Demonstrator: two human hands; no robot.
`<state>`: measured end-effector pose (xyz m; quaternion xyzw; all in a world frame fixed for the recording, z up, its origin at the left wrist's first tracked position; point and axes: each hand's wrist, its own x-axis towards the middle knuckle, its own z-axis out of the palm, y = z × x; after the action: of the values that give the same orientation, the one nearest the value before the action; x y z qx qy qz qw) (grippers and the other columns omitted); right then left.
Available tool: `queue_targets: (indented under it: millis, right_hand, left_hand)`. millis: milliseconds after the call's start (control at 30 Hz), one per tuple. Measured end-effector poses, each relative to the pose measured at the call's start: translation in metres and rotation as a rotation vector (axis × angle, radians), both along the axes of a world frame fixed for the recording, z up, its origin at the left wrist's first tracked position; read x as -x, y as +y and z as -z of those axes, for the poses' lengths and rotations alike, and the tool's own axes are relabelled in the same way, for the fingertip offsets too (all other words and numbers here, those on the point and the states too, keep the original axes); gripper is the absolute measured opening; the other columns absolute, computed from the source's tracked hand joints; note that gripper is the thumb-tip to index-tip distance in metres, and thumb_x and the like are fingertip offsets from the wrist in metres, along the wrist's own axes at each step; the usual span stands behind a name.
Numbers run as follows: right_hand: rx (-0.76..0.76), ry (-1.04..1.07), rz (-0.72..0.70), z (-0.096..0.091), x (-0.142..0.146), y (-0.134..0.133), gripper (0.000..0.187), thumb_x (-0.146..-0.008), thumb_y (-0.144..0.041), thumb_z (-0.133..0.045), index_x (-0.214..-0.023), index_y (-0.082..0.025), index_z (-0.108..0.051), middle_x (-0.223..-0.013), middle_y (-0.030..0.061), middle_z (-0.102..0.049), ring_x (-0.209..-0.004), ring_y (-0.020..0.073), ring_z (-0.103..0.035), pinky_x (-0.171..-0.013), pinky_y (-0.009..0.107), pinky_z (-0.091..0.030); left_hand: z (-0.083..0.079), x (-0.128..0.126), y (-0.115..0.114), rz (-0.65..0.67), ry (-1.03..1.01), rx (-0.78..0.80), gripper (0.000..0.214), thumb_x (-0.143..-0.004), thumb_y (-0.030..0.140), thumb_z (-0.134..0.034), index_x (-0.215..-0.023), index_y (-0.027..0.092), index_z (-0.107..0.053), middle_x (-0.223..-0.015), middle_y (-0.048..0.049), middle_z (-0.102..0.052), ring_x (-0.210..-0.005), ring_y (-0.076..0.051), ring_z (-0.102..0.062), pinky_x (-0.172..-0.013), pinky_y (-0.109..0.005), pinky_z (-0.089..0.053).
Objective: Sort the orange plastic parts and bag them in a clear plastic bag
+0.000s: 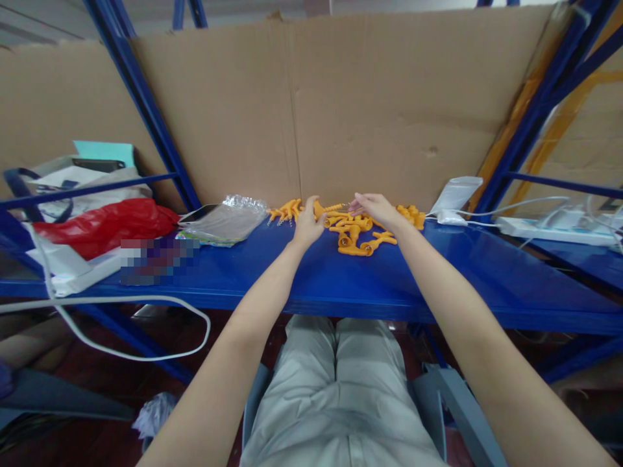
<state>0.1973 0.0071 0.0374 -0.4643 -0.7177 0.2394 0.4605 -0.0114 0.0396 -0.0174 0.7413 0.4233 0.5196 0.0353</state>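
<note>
My left hand (307, 226) is over the orange pieces on the blue table, its fingers curled about an orange plastic piece (318, 209). To the right, my right hand (376, 207) has its fingertips drawn together near a thin metal spiral; whether they grip it is too small to tell. Between and below my hands lies a pile of orange plastic parts (355, 250), some T-shaped with round openings. Left of my left hand sit several orange-handled corkscrews (287, 211) with metal spirals pointing toward me. More orange parts (413, 217) lie beyond my right wrist.
A clear plastic bag (233, 217) and a phone (200, 214) lie left on the blue table (243, 272). Farther left are a red plastic bag (121, 224) and a white cable (170, 298). A white device (452, 201) and power strip (549, 230) stand right. Cardboard (365, 97) backs the table.
</note>
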Motion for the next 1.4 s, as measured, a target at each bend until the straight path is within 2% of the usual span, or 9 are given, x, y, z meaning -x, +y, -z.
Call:
queue_targets:
  millis: [67, 133, 167, 233, 300, 500, 933, 1233, 1400]
  right_hand:
    - [-0.067, 0.071, 0.052, 0.013, 0.003, 0.004, 0.028, -0.099, -0.039, -0.047, -0.086, -0.017, -0.059, -0.091, 0.0105, -0.072, -0.078, 0.0166, -0.069, -0.081, 0.032, -0.055]
    - [-0.186, 0.020, 0.155, 0.029, 0.003, 0.005, 0.018, -0.095, -0.034, -0.052, -0.097, -0.017, -0.058, -0.095, 0.0090, -0.071, -0.079, 0.0172, -0.068, -0.081, 0.033, -0.054]
    - [-0.239, -0.048, 0.178, 0.036, 0.003, 0.003, 0.019, -0.092, -0.032, -0.055, -0.104, -0.017, -0.058, -0.100, 0.0091, -0.071, -0.081, 0.0180, -0.068, -0.082, 0.035, -0.054]
    - [-0.295, -0.140, 0.178, 0.045, 0.001, 0.000, 0.033, -0.090, -0.029, -0.055, -0.120, -0.016, -0.054, -0.108, 0.0113, -0.069, -0.082, 0.0193, -0.068, -0.082, 0.036, -0.053]
    - [-0.331, -0.201, 0.184, 0.048, 0.002, -0.004, 0.039, -0.091, -0.027, -0.051, -0.128, -0.015, -0.052, -0.112, 0.0129, -0.068, -0.087, 0.0213, -0.068, -0.084, 0.038, -0.053]
    - [-0.381, -0.399, 0.178, 0.042, 0.008, -0.010, 0.024, -0.089, -0.015, -0.048, -0.101, -0.016, -0.069, -0.104, 0.0132, -0.072, -0.099, 0.0245, -0.067, -0.090, 0.039, -0.051]
    - [-0.257, -0.443, 0.173, 0.040, 0.009, -0.017, 0.027, -0.085, -0.007, -0.052, -0.102, -0.012, -0.072, -0.102, 0.0126, -0.075, -0.093, 0.0222, -0.070, -0.087, 0.035, -0.052]
    - [-0.222, -0.550, 0.189, 0.042, 0.011, -0.019, 0.029, -0.089, -0.008, -0.048, -0.103, -0.014, -0.072, -0.110, 0.0128, -0.073, -0.103, 0.0229, -0.067, -0.094, 0.035, -0.048]
    - [-0.172, -0.587, 0.200, 0.040, 0.014, -0.022, 0.025, -0.089, -0.011, -0.051, -0.102, -0.013, -0.073, -0.103, 0.0130, -0.074, -0.095, 0.0231, -0.068, -0.087, 0.033, -0.050]
  left_hand:
    - [0.000, 0.001, 0.001, 0.000, 0.013, -0.039, 0.045, -0.087, 0.018, -0.057, -0.131, 0.020, -0.049, -0.115, -0.0097, -0.067, -0.108, -0.025, -0.067, -0.100, -0.042, -0.052]
    - [0.001, 0.002, 0.001, 0.000, 0.041, -0.059, 0.040, -0.087, 0.018, -0.057, -0.127, 0.020, -0.053, -0.118, -0.0102, -0.067, -0.113, -0.025, -0.065, -0.102, -0.043, -0.050]
    - [0.001, 0.003, 0.000, -0.002, 0.057, -0.063, 0.037, -0.087, 0.018, -0.056, -0.124, 0.019, -0.055, -0.119, -0.0105, -0.067, -0.115, -0.026, -0.064, -0.103, -0.043, -0.050]
    - [0.001, 0.002, -0.003, 0.000, 0.091, -0.059, 0.033, -0.087, 0.017, -0.056, -0.120, 0.019, -0.058, -0.119, -0.0109, -0.068, -0.116, -0.026, -0.064, -0.103, -0.043, -0.050]
    - [0.000, 0.000, -0.005, 0.017, 0.123, -0.048, 0.031, -0.086, 0.016, -0.056, -0.117, 0.018, -0.059, -0.118, -0.0108, -0.069, -0.113, -0.025, -0.065, -0.102, -0.041, -0.051]
    - [0.000, -0.003, -0.011, 0.044, 0.193, -0.034, 0.030, -0.082, 0.013, -0.058, -0.111, 0.017, -0.064, -0.113, -0.0085, -0.073, -0.105, -0.022, -0.068, -0.100, -0.036, -0.052]
    - [0.001, -0.002, -0.011, 0.045, 0.244, -0.026, 0.033, -0.080, 0.013, -0.061, -0.112, 0.016, -0.069, -0.116, -0.0076, -0.074, -0.106, -0.022, -0.069, -0.102, -0.038, -0.051]
    - [0.001, -0.002, -0.010, 0.062, 0.228, -0.018, 0.035, -0.078, 0.014, -0.061, -0.112, 0.017, -0.070, -0.119, -0.0085, -0.073, -0.111, -0.024, -0.067, -0.105, -0.040, -0.049]
    - [0.000, -0.004, -0.012, 0.070, 0.239, 0.008, 0.036, -0.078, 0.012, -0.062, -0.113, 0.016, -0.069, -0.120, -0.0093, -0.073, -0.112, -0.024, -0.067, -0.105, -0.041, -0.049]
